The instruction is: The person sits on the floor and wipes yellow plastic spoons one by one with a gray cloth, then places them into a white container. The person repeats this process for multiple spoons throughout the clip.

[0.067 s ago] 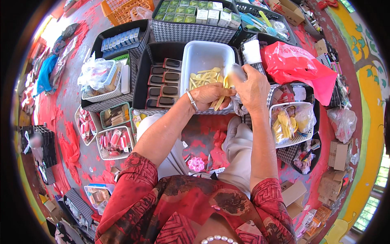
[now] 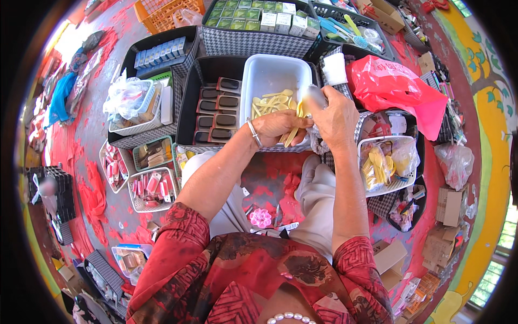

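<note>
Pale yellow plastic spoons (image 2: 292, 136) are gripped in my left hand (image 2: 276, 125), its fingers closed round their handles. My right hand (image 2: 338, 114) is close beside it, thumb and fingers closed on a grey rounded thing (image 2: 314, 99) that is too blurred to name. A greyish cloth-like bunch (image 2: 319, 143) hangs just below the right fingers. Both hands are over the near right corner of a white plastic tub (image 2: 273, 70). More yellow spoons (image 2: 270, 102) lie loose inside that tub. Left of it, dark oval-headed brushes (image 2: 222, 117) sit in a black-lined basket (image 2: 205, 67).
A red plastic bag (image 2: 391, 81) lies at the right, above a white basket (image 2: 389, 186) of bagged yellow spoons. Small boxes (image 2: 237, 13) fill a checked basket at the back. Baskets of pink packets (image 2: 156, 186) stand on the left. A pink flower-shaped thing (image 2: 260, 217) lies between my legs.
</note>
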`<state>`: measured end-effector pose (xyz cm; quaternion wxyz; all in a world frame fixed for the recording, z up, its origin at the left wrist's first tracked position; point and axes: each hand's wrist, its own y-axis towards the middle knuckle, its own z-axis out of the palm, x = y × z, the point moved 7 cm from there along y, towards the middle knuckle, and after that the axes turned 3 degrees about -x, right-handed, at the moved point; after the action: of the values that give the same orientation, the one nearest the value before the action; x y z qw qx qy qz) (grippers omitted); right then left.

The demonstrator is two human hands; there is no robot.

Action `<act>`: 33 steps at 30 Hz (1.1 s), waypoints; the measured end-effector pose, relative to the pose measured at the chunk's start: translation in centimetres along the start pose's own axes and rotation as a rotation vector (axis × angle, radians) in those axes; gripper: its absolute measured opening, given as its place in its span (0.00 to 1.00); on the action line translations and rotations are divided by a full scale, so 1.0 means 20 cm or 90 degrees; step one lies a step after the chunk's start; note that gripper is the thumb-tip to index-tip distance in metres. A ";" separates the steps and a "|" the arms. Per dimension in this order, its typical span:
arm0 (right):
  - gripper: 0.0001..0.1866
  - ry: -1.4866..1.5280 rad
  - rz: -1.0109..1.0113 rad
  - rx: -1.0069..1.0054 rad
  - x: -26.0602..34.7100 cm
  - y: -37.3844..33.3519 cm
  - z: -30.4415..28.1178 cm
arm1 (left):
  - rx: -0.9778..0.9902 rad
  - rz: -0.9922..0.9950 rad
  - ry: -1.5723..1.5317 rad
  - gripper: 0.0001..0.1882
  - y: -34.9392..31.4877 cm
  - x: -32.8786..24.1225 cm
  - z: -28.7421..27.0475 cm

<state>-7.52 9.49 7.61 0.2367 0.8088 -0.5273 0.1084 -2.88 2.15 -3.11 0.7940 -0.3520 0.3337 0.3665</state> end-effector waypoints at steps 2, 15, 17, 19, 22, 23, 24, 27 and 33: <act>0.13 0.000 0.010 -0.002 -0.01 -0.01 -0.01 | 0.003 -0.005 0.052 0.14 -0.01 -0.02 0.00; 0.14 0.217 -0.095 -0.010 -0.05 0.01 0.02 | -0.060 0.053 0.194 0.17 -0.03 -0.09 -0.06; 0.14 0.215 -0.057 -0.024 -0.09 0.04 0.03 | -0.117 0.085 0.114 0.15 -0.05 -0.11 -0.11; 0.14 0.167 -0.030 -0.073 -0.14 0.07 0.01 | -0.162 0.075 0.070 0.16 -0.07 -0.14 -0.19; 0.13 -0.104 -0.008 -0.033 -0.24 0.10 0.07 | -0.308 0.140 -0.227 0.14 -0.11 -0.19 -0.34; 0.13 -0.171 0.003 -0.007 -0.27 0.10 0.12 | -0.350 0.164 -0.329 0.14 -0.13 -0.19 -0.39; 0.07 -0.148 -0.044 -0.012 -0.25 0.09 0.18 | -0.366 0.187 -0.354 0.14 -0.14 -0.20 -0.41; 0.06 -0.185 -0.091 0.185 -0.25 0.07 0.52 | -0.362 0.201 -0.369 0.13 -0.15 -0.21 -0.42; 0.07 -0.247 -0.135 0.331 -0.25 -0.09 1.04 | -0.366 0.241 -0.425 0.11 -0.19 -0.23 -0.41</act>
<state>-9.60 3.70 -12.97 -0.0723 0.8980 -0.4301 0.0581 -4.44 -7.91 -2.67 0.6474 -0.3538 0.0038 0.6750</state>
